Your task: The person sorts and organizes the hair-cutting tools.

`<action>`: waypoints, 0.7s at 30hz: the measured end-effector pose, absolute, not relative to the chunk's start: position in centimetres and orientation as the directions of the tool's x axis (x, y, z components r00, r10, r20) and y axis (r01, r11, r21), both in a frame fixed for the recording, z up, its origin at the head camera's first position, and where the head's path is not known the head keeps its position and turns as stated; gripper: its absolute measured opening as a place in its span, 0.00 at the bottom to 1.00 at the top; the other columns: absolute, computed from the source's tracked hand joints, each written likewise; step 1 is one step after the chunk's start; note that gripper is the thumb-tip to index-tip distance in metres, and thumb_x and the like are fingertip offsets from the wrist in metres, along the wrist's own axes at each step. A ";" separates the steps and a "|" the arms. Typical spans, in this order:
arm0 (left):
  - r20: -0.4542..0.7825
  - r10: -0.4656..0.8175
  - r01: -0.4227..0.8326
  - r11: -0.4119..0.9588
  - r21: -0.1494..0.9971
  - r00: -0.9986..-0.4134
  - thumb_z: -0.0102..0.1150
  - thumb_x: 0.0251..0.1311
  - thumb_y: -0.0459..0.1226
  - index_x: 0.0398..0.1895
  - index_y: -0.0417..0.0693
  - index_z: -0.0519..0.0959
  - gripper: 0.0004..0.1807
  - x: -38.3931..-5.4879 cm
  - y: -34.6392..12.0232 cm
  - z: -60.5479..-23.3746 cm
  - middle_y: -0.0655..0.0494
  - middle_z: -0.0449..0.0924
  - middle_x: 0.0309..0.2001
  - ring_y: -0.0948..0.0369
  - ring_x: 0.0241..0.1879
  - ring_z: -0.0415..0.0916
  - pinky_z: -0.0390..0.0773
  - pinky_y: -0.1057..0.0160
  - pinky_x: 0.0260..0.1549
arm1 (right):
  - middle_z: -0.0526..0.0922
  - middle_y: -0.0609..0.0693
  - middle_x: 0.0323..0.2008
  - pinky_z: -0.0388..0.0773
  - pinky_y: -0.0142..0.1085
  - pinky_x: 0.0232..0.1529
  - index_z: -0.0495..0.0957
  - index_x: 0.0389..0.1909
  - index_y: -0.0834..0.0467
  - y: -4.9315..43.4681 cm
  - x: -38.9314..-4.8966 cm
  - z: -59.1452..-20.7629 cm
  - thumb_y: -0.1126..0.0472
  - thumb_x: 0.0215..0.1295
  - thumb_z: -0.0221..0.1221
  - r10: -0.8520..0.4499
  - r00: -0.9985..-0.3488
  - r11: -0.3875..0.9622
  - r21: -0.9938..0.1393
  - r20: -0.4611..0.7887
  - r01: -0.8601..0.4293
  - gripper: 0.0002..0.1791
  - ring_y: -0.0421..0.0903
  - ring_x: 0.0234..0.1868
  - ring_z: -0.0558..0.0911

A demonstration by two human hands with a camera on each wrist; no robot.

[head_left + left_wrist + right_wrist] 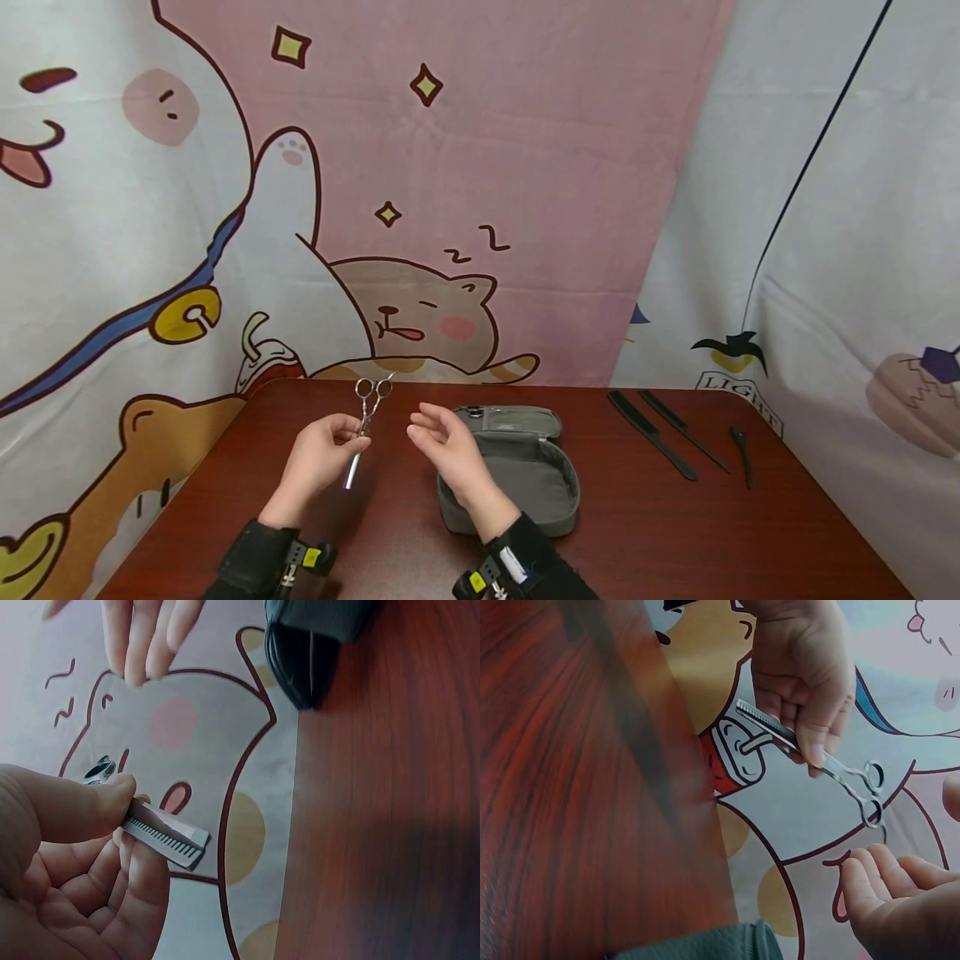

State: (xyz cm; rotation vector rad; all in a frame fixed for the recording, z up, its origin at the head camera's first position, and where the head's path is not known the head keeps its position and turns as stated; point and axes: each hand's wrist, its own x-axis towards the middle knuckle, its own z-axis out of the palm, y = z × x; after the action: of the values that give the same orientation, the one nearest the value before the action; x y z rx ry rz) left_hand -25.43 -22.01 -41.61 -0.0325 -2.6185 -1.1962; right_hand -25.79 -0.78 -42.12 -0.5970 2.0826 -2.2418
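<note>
My left hand point(324, 457) pinches a pair of silver thinning scissors point(365, 425) between thumb and fingers, over the left part of the table. Their finger rings point up and away, and the toothed blade point(166, 834) points down toward me. To the right, my right hand point(450, 454) is held with its fingers extended and holds nothing. In the right wrist view its fingertips are close to the finger rings point(873, 796), a small gap apart. Behind and below the right hand sits a grey zippered case point(566, 483) with its lid folded back, partly hidden by the hand and wrist.
Toward the table's right side lie a wide black comb point(651, 433), a thin black tail comb point(684, 431) and a small dark clip point(742, 458). The reddish-brown table point(637, 550) ends at a cartoon-printed cloth point(570, 208) behind it.
</note>
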 end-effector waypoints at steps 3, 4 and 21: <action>0.251 -0.083 0.138 0.649 0.748 -0.964 0.70 0.56 0.31 0.37 0.38 0.82 0.07 -25.2 -21.4 -41.7 0.54 0.81 0.29 0.57 0.29 0.76 0.74 0.59 0.27 | 0.76 0.68 0.57 0.74 0.47 0.59 0.65 0.66 0.72 -1.1 -25.7 -42.3 0.63 0.71 0.59 -0.260 -0.933 -0.150 -0.964 0.251 -0.217 0.27 0.60 0.58 0.77; 0.254 -0.080 0.144 0.647 0.749 -0.964 0.70 0.56 0.30 0.37 0.38 0.83 0.08 -25.1 -21.2 -41.8 0.54 0.81 0.29 0.57 0.29 0.75 0.74 0.60 0.27 | 0.76 0.68 0.57 0.74 0.47 0.59 0.65 0.66 0.73 -1.1 -25.6 -42.3 0.64 0.71 0.58 -0.255 -0.935 -0.166 -0.964 0.247 -0.210 0.27 0.60 0.58 0.77; 0.252 -0.038 0.178 0.606 0.775 -0.967 0.71 0.54 0.29 0.36 0.41 0.83 0.08 -23.9 -19.1 -41.6 0.58 0.80 0.27 0.60 0.28 0.75 0.74 0.63 0.25 | 0.77 0.69 0.55 0.76 0.44 0.56 0.62 0.65 0.76 -1.7 -25.7 -42.9 0.67 0.70 0.58 -0.204 -0.960 -0.317 -0.941 0.193 -0.122 0.28 0.62 0.57 0.78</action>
State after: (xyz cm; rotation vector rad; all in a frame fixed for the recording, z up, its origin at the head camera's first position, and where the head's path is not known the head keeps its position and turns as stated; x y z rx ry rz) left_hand -23.92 -19.14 -41.58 -0.1156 -2.5912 -1.2899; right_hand -25.71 -1.66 -42.90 -0.4310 1.8052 -2.4713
